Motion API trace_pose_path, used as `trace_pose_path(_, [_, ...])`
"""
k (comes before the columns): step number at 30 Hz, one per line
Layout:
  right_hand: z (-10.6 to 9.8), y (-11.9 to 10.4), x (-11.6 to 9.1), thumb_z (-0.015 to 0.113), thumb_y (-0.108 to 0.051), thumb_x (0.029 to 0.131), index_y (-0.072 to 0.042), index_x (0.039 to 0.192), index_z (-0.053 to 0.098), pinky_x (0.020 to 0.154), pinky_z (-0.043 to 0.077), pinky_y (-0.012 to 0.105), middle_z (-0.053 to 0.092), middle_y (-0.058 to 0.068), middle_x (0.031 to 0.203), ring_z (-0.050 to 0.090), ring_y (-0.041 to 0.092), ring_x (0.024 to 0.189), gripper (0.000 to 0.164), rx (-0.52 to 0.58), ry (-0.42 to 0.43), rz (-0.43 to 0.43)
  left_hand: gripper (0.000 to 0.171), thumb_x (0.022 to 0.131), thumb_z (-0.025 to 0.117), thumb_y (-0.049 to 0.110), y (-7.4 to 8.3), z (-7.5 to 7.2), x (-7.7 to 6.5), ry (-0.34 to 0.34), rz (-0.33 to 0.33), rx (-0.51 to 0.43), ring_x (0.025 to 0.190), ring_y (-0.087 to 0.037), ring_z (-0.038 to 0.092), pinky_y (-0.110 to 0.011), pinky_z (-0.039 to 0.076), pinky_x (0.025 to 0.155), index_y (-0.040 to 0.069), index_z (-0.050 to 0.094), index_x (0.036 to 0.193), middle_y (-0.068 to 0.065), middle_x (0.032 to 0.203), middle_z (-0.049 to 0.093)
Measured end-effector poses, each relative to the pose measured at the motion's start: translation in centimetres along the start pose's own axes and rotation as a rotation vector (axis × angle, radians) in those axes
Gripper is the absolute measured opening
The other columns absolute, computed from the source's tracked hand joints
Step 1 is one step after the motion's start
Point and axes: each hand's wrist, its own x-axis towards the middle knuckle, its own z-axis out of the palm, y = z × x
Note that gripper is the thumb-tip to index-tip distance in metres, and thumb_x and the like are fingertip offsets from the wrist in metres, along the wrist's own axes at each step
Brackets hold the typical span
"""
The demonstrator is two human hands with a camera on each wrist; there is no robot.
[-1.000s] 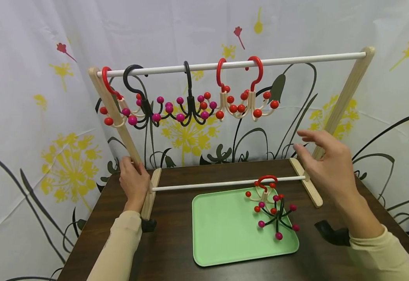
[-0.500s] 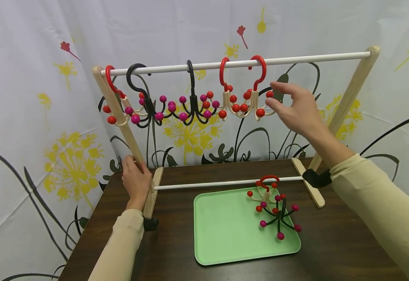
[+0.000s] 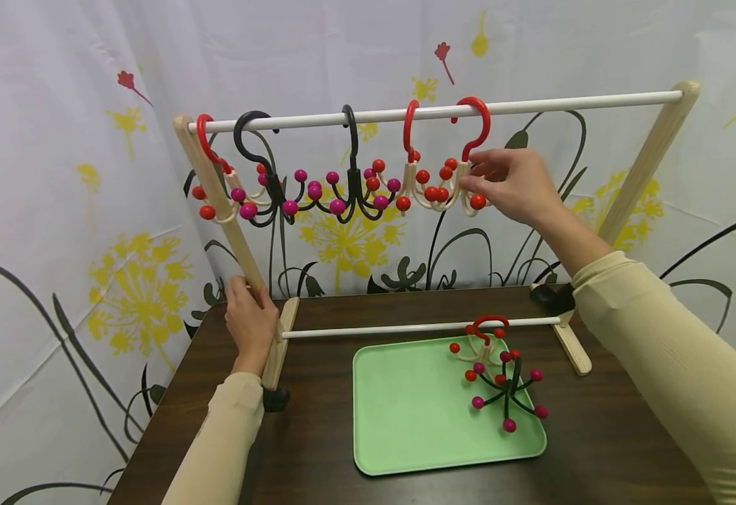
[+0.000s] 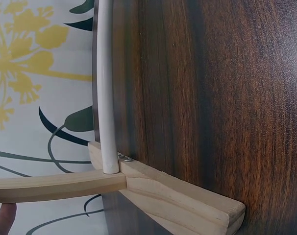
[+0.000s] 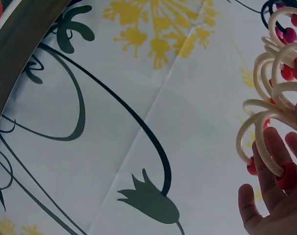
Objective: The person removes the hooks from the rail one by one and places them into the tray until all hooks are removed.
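On the white top rod [image 3: 570,106] of a wooden rack, several octopus-shaped hangers with ball-tipped arms hang in a row. My right hand [image 3: 513,186] pinches the cream stem of the rightmost red-hooked hanger [image 3: 485,126], thumb in front. Its hook is still over the rod. In the right wrist view, my fingers reach up among its cream arms [image 5: 261,142], which end in red balls. My left hand [image 3: 252,319] grips the lower part of the rack's left wooden post [image 3: 243,245]. Only a fingertip [image 4: 4,218] against the post shows in the left wrist view.
A green tray [image 3: 418,414] lies on the dark wooden table [image 3: 317,435]. At its right side are a red-hooked cream hanger [image 3: 485,353] and a black hanger [image 3: 509,388] with magenta balls. A lower white bar [image 3: 399,330] joins the rack's feet. A patterned curtain [image 3: 121,393] hangs behind.
My right hand has moved left and up from beside the right post to the rightmost hanger and taken hold of its stem. The left hand has stayed on the left post.
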Motion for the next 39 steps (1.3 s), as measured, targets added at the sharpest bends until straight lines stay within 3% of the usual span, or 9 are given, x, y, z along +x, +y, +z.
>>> trace_pose_path(7, [0.8, -0.2, -0.1, 0.066, -0.025, 0.094, -0.006, 0.127, 0.065, 0.075, 0.049, 0.037, 0.069, 0.015, 0.111, 0.065, 0.028, 0.096, 0.038, 0.019, 0.005, 0.032, 0.020, 0.089, 0.062, 0.008, 0.1, 0.1, -0.1, 0.003, -0.008, -0.003, 0.077, -0.047, 0.057, -0.060, 0.042, 0.063, -0.001, 0.049, 0.101, -0.022, 0.094, 0.051])
trace_pose_path(15, [0.3, -0.4, -0.4, 0.064, -0.026, 0.096, -0.005, 0.127, 0.065, 0.082, 0.047, 0.041, 0.069, 0.016, 0.113, 0.063, 0.027, 0.101, 0.038, 0.032, 0.014, 0.045, 0.021, 0.089, 0.062, 0.009, 0.0, 0.1, 0.1, -0.005, -0.003, -0.004, 0.078, -0.047, 0.056, -0.060, 0.042, 0.064, -0.001, 0.048, 0.101, -0.022, 0.094, 0.051])
trace_pose_path(30, [-3.2, -0.3, -1.2, 0.068, -0.031, 0.092, -0.009, 0.122, 0.069, 0.072, 0.042, 0.025, 0.072, 0.008, 0.105, 0.062, 0.009, 0.085, 0.037, 0.121, 0.129, 0.016, 0.021, 0.090, 0.063, 0.008, 0.2, 0.1, 0.0, -0.010, 0.004, -0.010, 0.078, -0.047, 0.056, -0.060, 0.042, 0.064, -0.002, 0.049, 0.102, -0.023, 0.094, 0.051])
trace_pose_path(36, [-4.4, 0.2, -2.9, 0.070, -0.030, 0.091, -0.009, 0.120, 0.070, 0.070, 0.040, 0.025, 0.072, -0.007, 0.094, 0.062, 0.009, 0.082, 0.036, 0.144, 0.181, 0.020, 0.021, 0.091, 0.063, 0.009, 0.3, 0.1, 0.0, -0.015, 0.004, -0.013, 0.077, -0.046, 0.056, -0.059, 0.042, 0.063, -0.001, 0.048, 0.103, -0.023, 0.094, 0.051])
trace_pose_path(39, [-4.5, 0.5, -4.6, 0.069, -0.028, 0.092, -0.008, 0.120, 0.070, 0.070, 0.041, 0.024, 0.072, -0.006, 0.095, 0.061, 0.010, 0.081, 0.034, 0.138, 0.198, 0.004, 0.021, 0.091, 0.062, 0.010, 0.2, 0.2, 0.1, -0.017, 0.000, -0.013, 0.077, -0.046, 0.055, -0.059, 0.041, 0.063, -0.001, 0.049, 0.103, -0.023, 0.095, 0.051])
